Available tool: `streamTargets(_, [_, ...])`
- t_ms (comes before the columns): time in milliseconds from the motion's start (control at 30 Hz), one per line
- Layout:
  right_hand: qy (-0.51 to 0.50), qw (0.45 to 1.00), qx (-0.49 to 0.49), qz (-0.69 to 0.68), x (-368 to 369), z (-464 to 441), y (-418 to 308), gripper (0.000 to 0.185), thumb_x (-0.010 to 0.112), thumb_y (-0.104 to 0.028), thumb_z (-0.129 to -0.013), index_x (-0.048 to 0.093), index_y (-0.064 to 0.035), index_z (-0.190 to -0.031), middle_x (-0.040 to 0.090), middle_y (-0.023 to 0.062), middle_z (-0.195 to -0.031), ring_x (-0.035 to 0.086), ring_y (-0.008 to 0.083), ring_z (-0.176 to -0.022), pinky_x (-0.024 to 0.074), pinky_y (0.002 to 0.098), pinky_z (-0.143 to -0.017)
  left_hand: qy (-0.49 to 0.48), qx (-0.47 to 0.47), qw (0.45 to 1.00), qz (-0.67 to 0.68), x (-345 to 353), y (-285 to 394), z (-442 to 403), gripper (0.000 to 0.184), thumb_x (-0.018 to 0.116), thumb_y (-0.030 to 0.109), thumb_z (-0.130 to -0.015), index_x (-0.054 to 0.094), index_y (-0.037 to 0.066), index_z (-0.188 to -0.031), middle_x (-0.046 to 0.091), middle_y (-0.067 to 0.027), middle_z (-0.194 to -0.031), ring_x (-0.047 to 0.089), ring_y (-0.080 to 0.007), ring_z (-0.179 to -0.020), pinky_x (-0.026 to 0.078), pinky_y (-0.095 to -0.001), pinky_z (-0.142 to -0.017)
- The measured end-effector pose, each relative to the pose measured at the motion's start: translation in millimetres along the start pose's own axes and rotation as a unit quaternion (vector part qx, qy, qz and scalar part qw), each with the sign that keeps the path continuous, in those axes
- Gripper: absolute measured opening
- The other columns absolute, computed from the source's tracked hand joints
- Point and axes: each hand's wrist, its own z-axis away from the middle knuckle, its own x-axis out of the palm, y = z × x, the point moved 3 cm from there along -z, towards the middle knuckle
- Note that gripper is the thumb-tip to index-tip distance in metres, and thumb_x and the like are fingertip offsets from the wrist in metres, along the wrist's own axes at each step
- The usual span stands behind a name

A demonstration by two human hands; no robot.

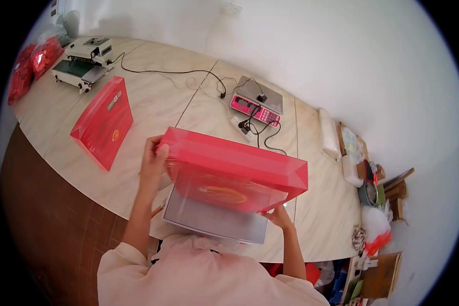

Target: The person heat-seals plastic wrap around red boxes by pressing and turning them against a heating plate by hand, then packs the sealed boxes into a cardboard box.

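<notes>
Both my hands hold a large red packaging bag with a gold print, its flat end panel facing up. My left hand grips the upper left corner, thumb on the near side. The fingers of my right hand are closed on the lower right edge. Below the bag and close to my body is a flat grey panel with a pale rim, partly covered by the bag. A second red bag of the same kind stands on the table to the left.
On the table sit a sealing machine, a scale with a pink keypad and a power strip with cables. Clear bags of red items lie far left. Boxes and a metal bowl line the right side.
</notes>
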Motion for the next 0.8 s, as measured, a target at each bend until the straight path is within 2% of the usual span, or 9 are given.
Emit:
streamTargets(167, [-0.017,1.000,0.018,-0.003,-4,13,29,0.058,0.081,-0.007,-0.067,0.053,-0.0054,-0.118,0.052,0.0103,-0.120,0.051,0.0273,-0.111,0.0434,0.0385,-0.092,-0.070,-0.010,0.995,0.077,45,-4,9,0.053,0.049,0.031,-0.095,0.034,0.002,-0.137,0.039,-0.0115,-0.135,0.035,-0.0192,-0.128,0.025,-0.0312,-0.107])
streamTargets(267, [-0.020,0.994,0.104,-0.041,0,20,42,0.055,0.081,-0.008,-0.067,0.055,-0.0054,-0.116,0.052,0.0109,-0.120,0.050,0.0282,-0.112,0.0433,0.0378,-0.092,-0.108,-0.014,0.992,0.066,57,-15,10,0.055,0.048,0.031,-0.095,0.032,0.002,-0.138,0.039,-0.0114,-0.136,0.035,-0.0192,-0.128,0.026,-0.0314,-0.107])
streamTargets(333, [-0.001,0.993,0.106,-0.046,5,25,52,0.050,0.080,-0.007,-0.067,0.058,-0.0040,-0.112,0.053,0.0114,-0.119,0.051,0.0283,-0.110,0.0435,0.0377,-0.090,-0.117,-0.020,0.991,0.061,69,-8,16,0.056,0.048,0.032,-0.095,0.031,0.002,-0.139,0.039,-0.0113,-0.136,0.035,-0.0194,-0.128,0.026,-0.0315,-0.107])
streamTargets(400, [-0.024,0.995,0.058,0.078,9,29,58,0.043,0.079,-0.006,-0.068,0.060,-0.0033,-0.106,0.054,0.0106,-0.115,0.051,0.0267,-0.107,0.0429,0.0375,-0.088,-0.123,-0.007,0.992,0.005,80,5,21,0.057,0.048,0.033,-0.095,0.031,0.001,-0.139,0.039,-0.0116,-0.136,0.035,-0.0194,-0.128,0.025,-0.0315,-0.107])
streamTargets(533, [0.035,0.994,0.048,0.090,-8,34,39,0.036,0.079,-0.007,-0.068,0.062,-0.0034,-0.100,0.055,0.0087,-0.110,0.051,0.0245,-0.105,0.0419,0.0371,-0.088,-0.108,0.006,0.994,0.009,83,-9,20,0.062,0.043,0.043,-0.096,0.029,0.001,-0.140,0.037,-0.0118,-0.139,0.034,-0.0199,-0.129,0.025,-0.0321,-0.108])
streamTargets(600, [0.085,0.994,0.063,-0.032,-28,28,-3,0.032,0.080,-0.009,-0.067,0.063,-0.0055,-0.095,0.056,0.0072,-0.107,0.051,0.0234,-0.105,0.0408,0.0363,-0.090,-0.119,0.005,0.992,0.046,81,-26,19,0.065,0.039,0.047,-0.096,0.029,0.001,-0.141,0.036,-0.0115,-0.140,0.034,-0.0202,-0.130,0.025,-0.0326,-0.108])
streamTargets(667, [0.093,0.990,0.080,-0.076,-40,26,-18,0.047,0.081,-0.013,-0.067,0.059,-0.0046,-0.107,0.056,0.0077,-0.113,0.050,0.0224,-0.108,0.0404,0.0354,-0.092,-0.129,0.004,0.988,0.082,78,-35,18,0.068,0.035,0.052,-0.096,0.028,0.002,-0.141,0.036,-0.0113,-0.141,0.033,-0.0205,-0.131,0.024,-0.0332,-0.108])
streamTargets(733, [0.222,0.930,0.067,-0.284,-52,24,-34,0.059,0.075,-0.021,-0.075,0.049,-0.0034,-0.125,0.052,0.0096,-0.125,0.048,0.0220,-0.115,0.0394,0.0337,-0.095,-0.135,0.020,0.985,0.107,77,-36,19,0.075,0.029,0.059,-0.094,0.027,0.002,-0.142,0.034,-0.0108,-0.143,0.031,-0.0206,-0.133,0.024,-0.0339,-0.109])
streamTargets(800, [0.285,0.917,0.002,-0.278,-64,9,-75,0.061,0.069,-0.025,-0.080,0.043,-0.0025,-0.131,0.049,0.0109,-0.130,0.047,0.0220,-0.118,0.0390,0.0331,-0.096,-0.144,0.028,0.982,0.115,73,-37,16,0.076,0.029,0.060,-0.094,0.026,0.002,-0.143,0.034,-0.0108,-0.143,0.031,-0.0208,-0.133,0.024,-0.0339,-0.109])
